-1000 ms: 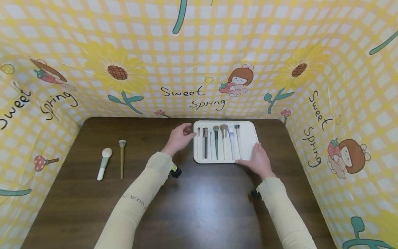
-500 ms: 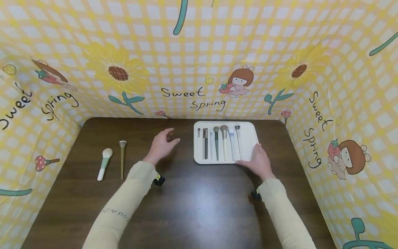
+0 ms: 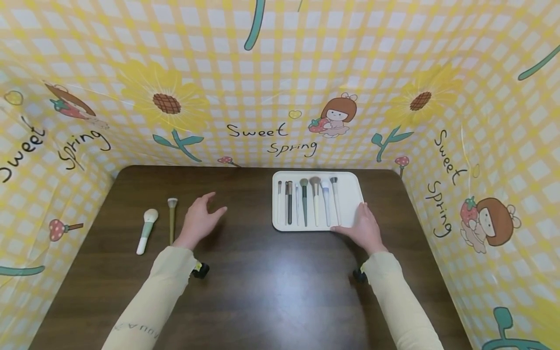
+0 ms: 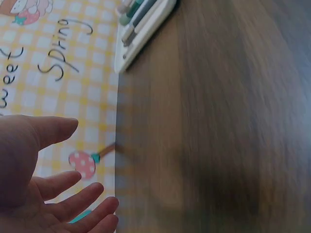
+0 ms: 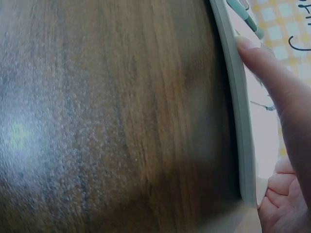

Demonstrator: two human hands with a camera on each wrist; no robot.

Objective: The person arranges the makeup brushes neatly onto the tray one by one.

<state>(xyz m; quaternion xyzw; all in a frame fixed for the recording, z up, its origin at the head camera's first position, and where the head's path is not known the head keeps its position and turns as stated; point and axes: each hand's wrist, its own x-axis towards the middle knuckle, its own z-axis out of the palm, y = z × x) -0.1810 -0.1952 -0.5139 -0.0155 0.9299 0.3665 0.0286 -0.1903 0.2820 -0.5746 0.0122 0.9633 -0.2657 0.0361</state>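
In the head view my left hand (image 3: 200,221) hovers over the table just right of a makeup brush with an olive handle (image 3: 171,216). Its fingers are spread and hold nothing, as the left wrist view also shows. Left of that lies a fluffy makeup brush with a green and white handle (image 3: 147,231). My right hand (image 3: 365,228) grips the near right corner of a white tray (image 3: 351,189), thumb on the near rim and fingers along the right side. Several makeup brushes, including a dark green one (image 3: 304,201), lie side by side in the tray, handles towards me.
The dark wooden table (image 3: 271,287) is walled at the back and both sides by a yellow checked cloth (image 3: 262,87). A bare strip of tray lies right of its brushes. Light glares on the table's middle.
My left hand has moved left and slightly nearer, from the tray's left edge to beside the olive-handled makeup brush. My right hand and the tray have stayed in place.
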